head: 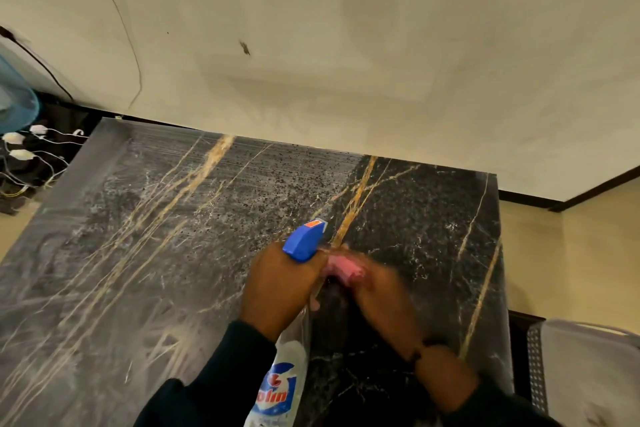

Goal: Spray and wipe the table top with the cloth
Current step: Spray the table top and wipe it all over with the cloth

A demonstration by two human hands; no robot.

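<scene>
the table top is dark marble-patterned stone with gold and white veins, speckled with droplets over its left and far parts. the spray bottle is clear with a blue trigger head and a blue-and-red label, tilted with its nozzle pointing far, near the middle. the pink cloth, blurred and bunched, sits just right of the nozzle.

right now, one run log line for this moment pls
left hand grips spray bottle | right hand holds pink cloth, blurred | table top speckled, streaky
</scene>
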